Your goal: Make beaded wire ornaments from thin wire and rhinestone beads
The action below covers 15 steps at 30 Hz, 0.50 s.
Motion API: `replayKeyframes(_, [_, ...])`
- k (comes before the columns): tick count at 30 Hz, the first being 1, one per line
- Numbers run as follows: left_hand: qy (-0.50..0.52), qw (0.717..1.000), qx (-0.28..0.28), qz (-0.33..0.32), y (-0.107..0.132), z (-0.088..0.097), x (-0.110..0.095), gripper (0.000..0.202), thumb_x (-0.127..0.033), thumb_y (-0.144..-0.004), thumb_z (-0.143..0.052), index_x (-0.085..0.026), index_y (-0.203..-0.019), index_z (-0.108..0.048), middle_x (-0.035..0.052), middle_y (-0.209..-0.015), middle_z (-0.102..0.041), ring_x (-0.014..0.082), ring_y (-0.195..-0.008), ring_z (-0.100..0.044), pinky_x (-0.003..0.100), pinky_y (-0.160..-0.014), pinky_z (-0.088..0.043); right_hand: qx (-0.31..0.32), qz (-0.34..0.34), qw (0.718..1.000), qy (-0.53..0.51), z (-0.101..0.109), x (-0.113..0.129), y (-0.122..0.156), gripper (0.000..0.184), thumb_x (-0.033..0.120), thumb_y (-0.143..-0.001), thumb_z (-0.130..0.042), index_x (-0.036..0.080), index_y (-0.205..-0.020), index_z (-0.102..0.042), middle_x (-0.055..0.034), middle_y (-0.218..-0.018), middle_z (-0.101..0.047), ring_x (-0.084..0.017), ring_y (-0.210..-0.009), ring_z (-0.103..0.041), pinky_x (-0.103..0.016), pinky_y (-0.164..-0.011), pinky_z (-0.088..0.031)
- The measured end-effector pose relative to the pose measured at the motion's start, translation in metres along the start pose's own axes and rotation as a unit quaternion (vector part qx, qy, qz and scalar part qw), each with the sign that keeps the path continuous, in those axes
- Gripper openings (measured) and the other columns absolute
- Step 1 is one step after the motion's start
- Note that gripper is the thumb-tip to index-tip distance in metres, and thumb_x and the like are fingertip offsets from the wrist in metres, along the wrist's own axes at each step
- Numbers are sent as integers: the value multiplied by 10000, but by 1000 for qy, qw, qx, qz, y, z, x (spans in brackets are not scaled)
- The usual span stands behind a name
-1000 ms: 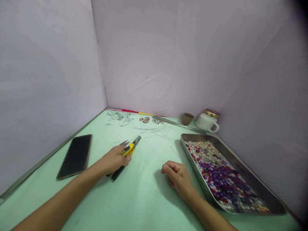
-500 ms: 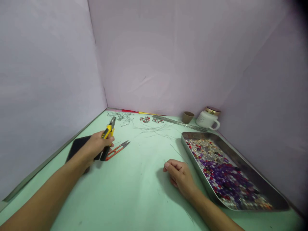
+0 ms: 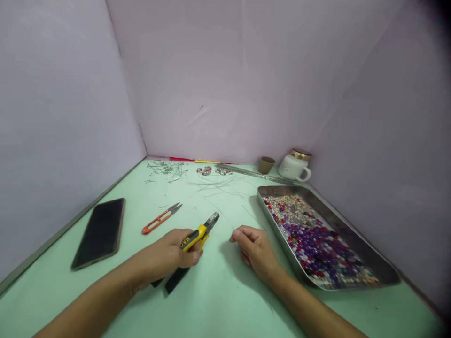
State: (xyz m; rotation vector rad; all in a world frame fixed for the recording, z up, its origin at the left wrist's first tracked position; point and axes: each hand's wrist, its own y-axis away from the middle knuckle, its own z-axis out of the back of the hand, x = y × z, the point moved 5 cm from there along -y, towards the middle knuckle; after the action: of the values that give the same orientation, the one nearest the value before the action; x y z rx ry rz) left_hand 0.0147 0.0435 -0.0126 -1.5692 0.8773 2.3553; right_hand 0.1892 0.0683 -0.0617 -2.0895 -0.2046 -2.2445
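My left hand [image 3: 172,256] is wrapped round yellow-and-black pliers [image 3: 198,237], whose metal jaws point up and right, towards my right hand. My right hand [image 3: 256,251] rests low over the table with thumb and forefinger pinched together; whatever is between them is too fine to make out. Orange-handled thread snips [image 3: 158,223] lie beyond the left hand. To the right of my right hand stands a metal tray [image 3: 282,246] of purple, red, white and gold beads [image 3: 319,244].
A phone [image 3: 100,232] lies at the left. Towards the back wall are tangled wire pieces [image 3: 167,168], beaded pieces [image 3: 204,171], a bundle of straight wires [image 3: 250,173], a small brown cup [image 3: 266,165] and a lidded white mug [image 3: 294,166]. Loose thin wires [image 3: 218,188] lie mid-table.
My left hand has carried the pliers rightwards and nearer, away from the phone and snips, towards my right hand. The right hand stays pinched in about the same place; the view has shifted slightly.
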Motion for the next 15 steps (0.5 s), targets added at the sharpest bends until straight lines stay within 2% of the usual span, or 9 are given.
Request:
replayKeyframes(10, [-51,998,-24,7,-4,-4,7,87,-241,-670,-479,-192,-663,-408,-38,-626,-454,125,-592,-414,242,-571,-323,17,4,998,58,-2,5,2,288,386,-727,-482,145,-588,-558,78,-338,-316,-52,-301,-283,-180,-320,-182])
replayKeyframes(15, [-77,997,-29,-2,-6,6,4,92,-244,-647,-492,-187,-634,-421,-43,-597,-469,110,-541,-391,223,-512,-293,28,3,998,49,-2,3,1,285,387,-728,-487,147,-589,-547,83,-347,-300,-51,-302,-283,-177,-314,-179])
